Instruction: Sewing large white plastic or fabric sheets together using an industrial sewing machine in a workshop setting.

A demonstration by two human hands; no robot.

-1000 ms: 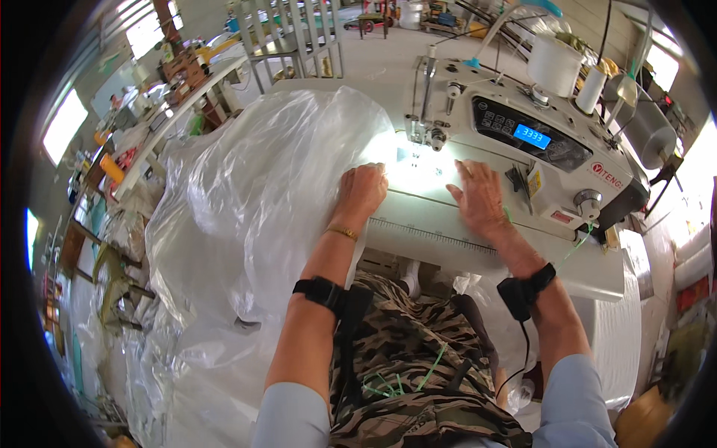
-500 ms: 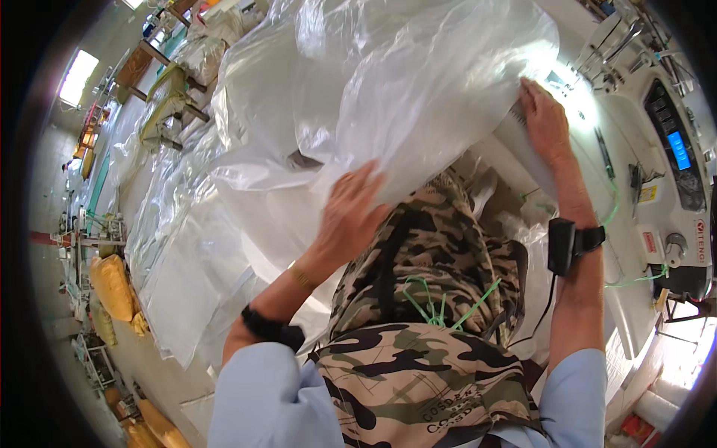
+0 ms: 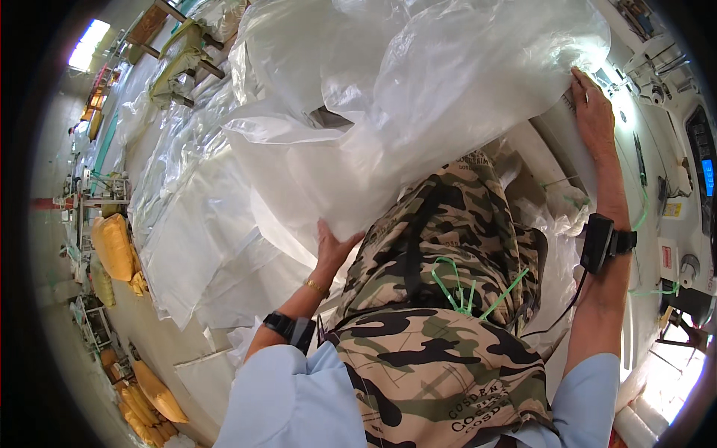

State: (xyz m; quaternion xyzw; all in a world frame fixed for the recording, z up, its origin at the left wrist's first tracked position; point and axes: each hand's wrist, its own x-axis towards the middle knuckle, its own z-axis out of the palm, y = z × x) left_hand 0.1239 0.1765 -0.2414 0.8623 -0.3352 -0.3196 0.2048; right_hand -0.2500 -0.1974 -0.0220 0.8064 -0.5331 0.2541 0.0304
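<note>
A large translucent white plastic sheet, glossy and wrinkled, spreads over my lap and reaches the sewing machine on the right. At its lower edge is my left hand, thumb spread away from the visible finger; the other fingers are partly hidden. My right hand lies stretched out at the sheet's right end, by the machine's lit needle area, fingertips against the plastic. I cannot see a grip in either hand. The sewing machine is white with a dark panel and a blue display.
More plastic sheeting heaps to the left. A wooden stool stands at the far left, and yellow sacks lie beyond. A camouflage apron with green ties covers my lap. Thin green thread hangs beside the machine.
My left hand has drawn back toward me, down to the sheet's near edge. My right hand and the sheet's right end appear farther right and slightly higher; the whole view has shifted too.
</note>
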